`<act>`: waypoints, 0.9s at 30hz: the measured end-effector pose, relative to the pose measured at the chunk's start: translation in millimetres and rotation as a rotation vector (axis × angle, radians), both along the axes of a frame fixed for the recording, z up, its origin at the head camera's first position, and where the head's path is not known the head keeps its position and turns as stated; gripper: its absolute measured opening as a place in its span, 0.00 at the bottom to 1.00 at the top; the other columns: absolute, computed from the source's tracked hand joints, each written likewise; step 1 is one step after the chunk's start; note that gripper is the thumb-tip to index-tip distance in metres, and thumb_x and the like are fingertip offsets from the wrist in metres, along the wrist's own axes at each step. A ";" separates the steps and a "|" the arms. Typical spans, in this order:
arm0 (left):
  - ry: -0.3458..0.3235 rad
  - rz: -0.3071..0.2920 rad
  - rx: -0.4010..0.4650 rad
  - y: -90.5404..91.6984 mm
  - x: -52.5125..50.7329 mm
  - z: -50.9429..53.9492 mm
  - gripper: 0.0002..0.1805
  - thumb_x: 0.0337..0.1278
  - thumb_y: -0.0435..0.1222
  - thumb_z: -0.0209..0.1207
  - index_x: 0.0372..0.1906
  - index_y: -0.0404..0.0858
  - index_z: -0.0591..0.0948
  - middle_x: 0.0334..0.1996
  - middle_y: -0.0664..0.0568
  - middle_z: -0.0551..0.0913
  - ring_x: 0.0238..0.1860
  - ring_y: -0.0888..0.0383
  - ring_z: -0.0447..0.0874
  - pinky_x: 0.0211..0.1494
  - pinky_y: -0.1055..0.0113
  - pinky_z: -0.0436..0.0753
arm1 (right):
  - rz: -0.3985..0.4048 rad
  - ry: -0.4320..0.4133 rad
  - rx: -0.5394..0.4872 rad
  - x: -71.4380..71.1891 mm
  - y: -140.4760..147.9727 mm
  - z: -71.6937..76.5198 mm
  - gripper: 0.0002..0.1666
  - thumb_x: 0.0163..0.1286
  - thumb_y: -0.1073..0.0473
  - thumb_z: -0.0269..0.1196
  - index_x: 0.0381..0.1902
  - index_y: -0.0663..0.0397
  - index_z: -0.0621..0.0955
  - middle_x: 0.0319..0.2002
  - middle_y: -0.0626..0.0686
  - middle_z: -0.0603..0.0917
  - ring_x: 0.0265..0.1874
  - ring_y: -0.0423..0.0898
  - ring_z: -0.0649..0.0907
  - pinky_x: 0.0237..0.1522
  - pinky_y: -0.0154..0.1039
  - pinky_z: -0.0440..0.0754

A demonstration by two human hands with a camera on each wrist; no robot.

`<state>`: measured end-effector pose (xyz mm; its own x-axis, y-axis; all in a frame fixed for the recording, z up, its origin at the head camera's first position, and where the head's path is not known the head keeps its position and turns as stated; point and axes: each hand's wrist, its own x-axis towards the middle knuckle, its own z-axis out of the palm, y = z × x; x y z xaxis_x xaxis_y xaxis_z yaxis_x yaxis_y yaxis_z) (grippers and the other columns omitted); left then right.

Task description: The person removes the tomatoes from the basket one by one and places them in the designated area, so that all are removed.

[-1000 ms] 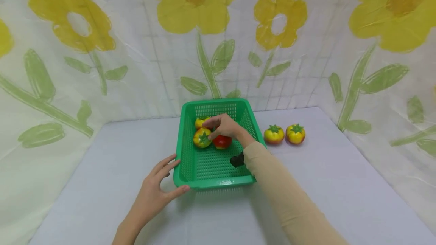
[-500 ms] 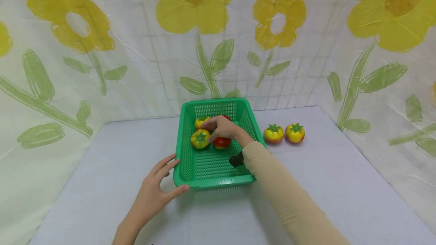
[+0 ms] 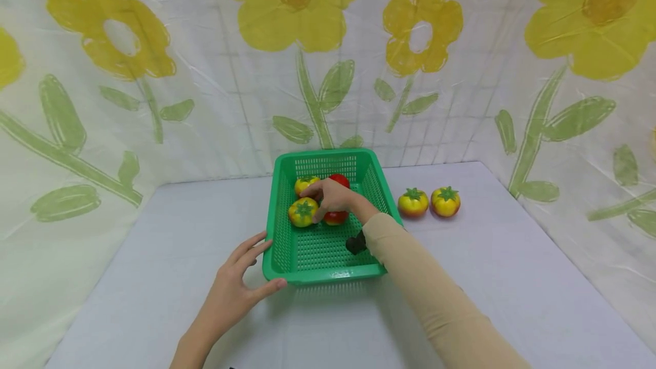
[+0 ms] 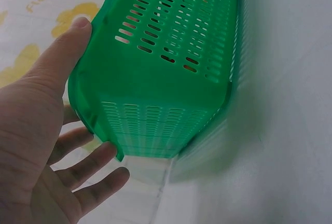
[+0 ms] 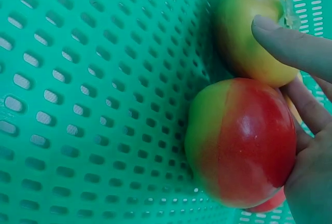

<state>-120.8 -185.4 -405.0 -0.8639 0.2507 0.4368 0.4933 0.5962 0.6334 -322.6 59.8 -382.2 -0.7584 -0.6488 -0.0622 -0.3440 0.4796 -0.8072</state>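
Observation:
A green perforated plastic basket (image 3: 328, 274) stands on the table and holds several toy fruits. With spread, fairly straight fingers, my left hand (image 3: 232, 285) touches its near-left corner, the thumb at the rim (image 4: 85, 53). My right hand (image 3: 333, 197) reaches inside, thumb and fingers around a yellow toy tomato (image 3: 303, 212) with a green star-shaped calyx. In the right wrist view the thumb lies on this tomato (image 5: 249, 35), while fingers pass behind it. Close by the palm sits a red-and-green toy fruit (image 5: 244, 143). Another yellow one (image 3: 306, 186) and a red one (image 3: 340, 180) lie farther back.
Two yellow-and-red toy tomatoes (image 3: 413, 204) stand side by side on the white table (image 3: 512, 278), right of the basket. A white curtain (image 3: 205, 33) with yellow flowers hangs behind. The dark wrist camera (image 3: 355, 244) shows under my right sleeve (image 3: 425, 283).
The yellow tomato at my right hand has shifted slightly left within the basket. My right hand has lowered a little, showing more of the red fruit behind. The left hand stays at the corner.

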 end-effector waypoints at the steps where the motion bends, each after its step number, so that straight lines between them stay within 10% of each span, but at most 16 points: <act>1: -0.002 0.000 0.000 0.1 0.2 0.2 0.41 0.45 0.50 0.75 0.66 0.41 0.75 0.69 0.56 0.67 0.67 0.55 0.66 0.53 0.53 0.82 | -0.002 0.001 0.002 -0.1 -0.3 -0.2 0.39 0.50 0.73 0.76 0.62 0.59 0.78 0.57 0.51 0.81 0.51 0.46 0.80 0.50 0.35 0.81; 27: 0.006 0.014 -0.015 0.0 -0.5 -1.7 0.41 0.45 0.51 0.75 0.66 0.41 0.75 0.69 0.58 0.67 0.66 0.56 0.67 0.52 0.56 0.83 | -0.004 0.004 0.009 0.4 -1.3 -0.1 0.37 0.50 0.71 0.77 0.60 0.60 0.80 0.55 0.51 0.82 0.51 0.46 0.80 0.51 0.34 0.81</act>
<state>-121.3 -185.3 -406.7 -0.8648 0.2455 0.4380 0.4886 0.6123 0.6215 -322.2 58.5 -382.3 -0.7610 -0.6455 -0.0652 -0.3454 0.4882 -0.8015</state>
